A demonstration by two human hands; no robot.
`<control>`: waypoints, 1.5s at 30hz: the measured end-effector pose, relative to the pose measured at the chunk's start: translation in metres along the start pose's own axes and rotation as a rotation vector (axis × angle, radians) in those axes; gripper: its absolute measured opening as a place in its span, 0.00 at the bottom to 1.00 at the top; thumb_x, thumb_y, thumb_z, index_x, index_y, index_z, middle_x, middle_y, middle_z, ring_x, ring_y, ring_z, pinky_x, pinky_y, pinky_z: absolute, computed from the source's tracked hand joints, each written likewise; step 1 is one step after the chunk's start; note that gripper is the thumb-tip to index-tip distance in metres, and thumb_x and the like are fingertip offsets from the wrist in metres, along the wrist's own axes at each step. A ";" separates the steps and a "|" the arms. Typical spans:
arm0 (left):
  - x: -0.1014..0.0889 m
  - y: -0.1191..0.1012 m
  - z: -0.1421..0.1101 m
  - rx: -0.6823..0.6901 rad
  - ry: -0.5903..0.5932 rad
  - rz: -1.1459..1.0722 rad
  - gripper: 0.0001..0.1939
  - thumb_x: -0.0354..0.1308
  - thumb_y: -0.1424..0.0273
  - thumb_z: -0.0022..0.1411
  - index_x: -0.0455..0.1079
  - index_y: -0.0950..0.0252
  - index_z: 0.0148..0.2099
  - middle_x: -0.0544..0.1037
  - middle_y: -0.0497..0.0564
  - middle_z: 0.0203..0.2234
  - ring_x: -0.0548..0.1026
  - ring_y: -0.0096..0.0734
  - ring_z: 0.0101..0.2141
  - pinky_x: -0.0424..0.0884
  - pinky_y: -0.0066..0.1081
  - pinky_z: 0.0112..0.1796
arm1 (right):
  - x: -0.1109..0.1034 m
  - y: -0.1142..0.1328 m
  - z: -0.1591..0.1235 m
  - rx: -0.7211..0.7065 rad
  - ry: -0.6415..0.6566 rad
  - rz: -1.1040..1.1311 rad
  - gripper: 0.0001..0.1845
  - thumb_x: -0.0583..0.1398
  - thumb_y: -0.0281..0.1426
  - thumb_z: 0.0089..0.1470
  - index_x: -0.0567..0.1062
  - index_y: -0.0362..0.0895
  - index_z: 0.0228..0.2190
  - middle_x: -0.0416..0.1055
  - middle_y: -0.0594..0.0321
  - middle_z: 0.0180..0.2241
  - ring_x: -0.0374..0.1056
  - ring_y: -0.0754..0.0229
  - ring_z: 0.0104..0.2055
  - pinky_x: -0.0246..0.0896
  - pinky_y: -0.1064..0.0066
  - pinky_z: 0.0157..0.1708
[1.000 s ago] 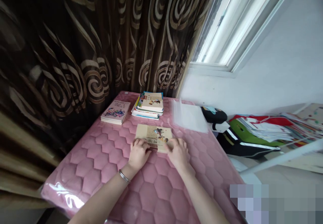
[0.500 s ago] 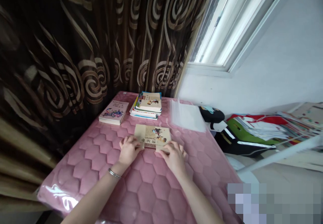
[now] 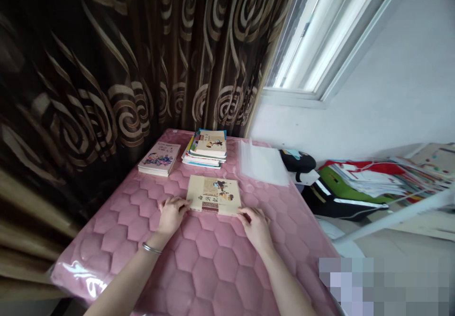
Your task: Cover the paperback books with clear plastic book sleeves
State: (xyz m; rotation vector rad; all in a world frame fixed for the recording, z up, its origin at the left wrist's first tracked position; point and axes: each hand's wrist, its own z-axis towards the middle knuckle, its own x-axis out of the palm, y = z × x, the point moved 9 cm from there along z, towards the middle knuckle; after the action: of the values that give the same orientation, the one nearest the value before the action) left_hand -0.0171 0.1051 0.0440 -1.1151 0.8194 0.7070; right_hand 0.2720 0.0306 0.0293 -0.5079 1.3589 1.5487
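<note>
A cream paperback with a painted cover and a brown title band (image 3: 213, 194) lies flat on a pink quilted mat (image 3: 199, 264) under clear plastic. My left hand (image 3: 172, 214) rests on the mat, fingertips at the book's lower left corner. At its lower right corner are the fingertips of my right hand (image 3: 256, 227). Neither hand lifts the book. Behind it stand a stack of several books (image 3: 206, 149) and a single colourful thin book (image 3: 159, 158). A silver bangle (image 3: 151, 248) circles my left wrist.
A dark swirl-patterned curtain (image 3: 106, 69) hangs along the mat's left side. A clear plastic sleeve (image 3: 263, 163) lies at the far right corner. Beyond the mat's right edge are a black bag (image 3: 296, 161), a green folder (image 3: 350, 188), piled papers (image 3: 369, 181) and a white rail (image 3: 394, 218).
Both hands have slid outward from the book's lower edge, the left hand leftward and the right hand to the lower right corner. The book has stayed in place.
</note>
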 end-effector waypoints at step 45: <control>0.001 -0.009 -0.002 -0.031 0.011 0.003 0.17 0.53 0.78 0.62 0.77 0.54 0.45 0.80 0.50 0.43 0.73 0.40 0.47 0.54 0.47 0.53 | 0.009 0.002 0.009 0.026 0.133 0.002 0.12 0.58 0.32 0.56 0.78 0.52 0.41 0.77 0.60 0.46 0.70 0.52 0.49 0.58 0.58 0.50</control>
State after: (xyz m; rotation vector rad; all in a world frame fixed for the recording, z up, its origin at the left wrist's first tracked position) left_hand -0.0097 0.1008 0.0468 -1.1469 0.8218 0.7190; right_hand 0.2689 0.0425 0.0261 -0.6021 1.4790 1.5187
